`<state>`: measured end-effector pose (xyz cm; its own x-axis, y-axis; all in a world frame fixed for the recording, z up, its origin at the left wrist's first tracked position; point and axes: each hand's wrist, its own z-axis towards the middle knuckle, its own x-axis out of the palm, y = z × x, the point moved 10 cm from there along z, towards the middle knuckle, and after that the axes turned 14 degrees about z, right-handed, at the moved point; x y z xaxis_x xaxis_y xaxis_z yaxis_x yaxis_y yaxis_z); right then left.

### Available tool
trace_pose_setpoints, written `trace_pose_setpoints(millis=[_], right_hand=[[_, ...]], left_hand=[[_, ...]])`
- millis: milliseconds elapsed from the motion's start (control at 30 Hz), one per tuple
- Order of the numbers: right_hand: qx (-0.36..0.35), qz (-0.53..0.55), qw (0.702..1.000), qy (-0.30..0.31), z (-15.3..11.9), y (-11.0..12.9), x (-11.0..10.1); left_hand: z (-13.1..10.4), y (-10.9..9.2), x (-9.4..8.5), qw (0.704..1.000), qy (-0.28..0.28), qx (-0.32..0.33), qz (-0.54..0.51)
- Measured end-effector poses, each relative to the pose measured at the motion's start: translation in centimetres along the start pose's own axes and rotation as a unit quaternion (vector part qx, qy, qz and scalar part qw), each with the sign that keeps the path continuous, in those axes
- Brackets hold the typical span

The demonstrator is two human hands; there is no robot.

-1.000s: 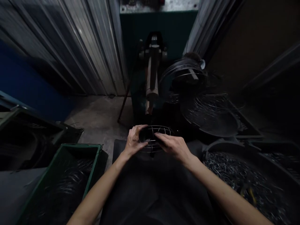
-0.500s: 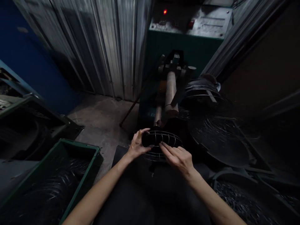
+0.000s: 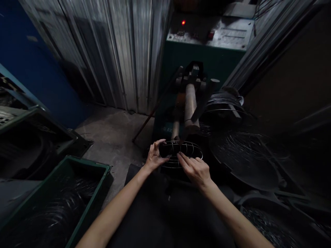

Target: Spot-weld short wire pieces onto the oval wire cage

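Note:
My left hand (image 3: 154, 157) is closed around the left side of a round wire cage (image 3: 193, 147), with its thumb along the near side and its fingers at the far rim. The cage has thin rings joined by short cross wires. My right hand (image 3: 196, 169) pinches at the cage's near middle, its index fingertip by a cross wire; whether it holds a separate piece is too small to tell. Just beyond stands a machine with a thick upper metal arm (image 3: 190, 103) and a thinner lower arm (image 3: 176, 128). The upper arm's dark tip reaches down to the cage.
A green crate (image 3: 89, 196) of dark wire pieces stands at left. At right are a coil of wire (image 3: 223, 99), a dark round tray (image 3: 248, 165) with loose wires, and a bin of small metal pieces (image 3: 269, 227). A red lamp (image 3: 183, 22) glows on the panel.
Both hands have moved the wire cage forward, closer to the machine's arms, and it now sits at the upper tip. The view has tilted slightly upward.

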<state>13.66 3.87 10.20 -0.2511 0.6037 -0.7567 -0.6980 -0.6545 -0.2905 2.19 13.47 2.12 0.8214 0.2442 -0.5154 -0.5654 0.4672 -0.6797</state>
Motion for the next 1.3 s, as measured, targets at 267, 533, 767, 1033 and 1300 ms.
trace_pose_setpoints(millis=[267, 533, 767, 1033, 1300], right_hand=[[-0.027, 0.009, 0.999, -0.031, 0.0, 0.0, -0.4], [0.019, 0.033, 0.999, -0.004, 0.5, -0.4, 0.8], [0.276, 0.112, 0.954, -0.042, -10.2, -3.2, -6.1], [0.685, 0.080, 0.654, 0.311, -45.1, -3.1, -3.7], [0.667, 0.051, 0.625, 0.401, -44.5, -0.4, -5.1]], left_hand=[[0.6, 0.4, 0.3, 1.000, 0.017, 0.009, 0.004], [1.0, -0.2, -0.6, 0.996, 0.028, 0.079, -0.014], [-0.2, 2.9, -0.6, 0.994, 0.080, 0.067, 0.032], [-3.3, 2.8, 0.1, 0.997, 0.057, 0.019, -0.045], [-5.8, 0.4, -2.8, 0.994, 0.079, -0.033, -0.066]])
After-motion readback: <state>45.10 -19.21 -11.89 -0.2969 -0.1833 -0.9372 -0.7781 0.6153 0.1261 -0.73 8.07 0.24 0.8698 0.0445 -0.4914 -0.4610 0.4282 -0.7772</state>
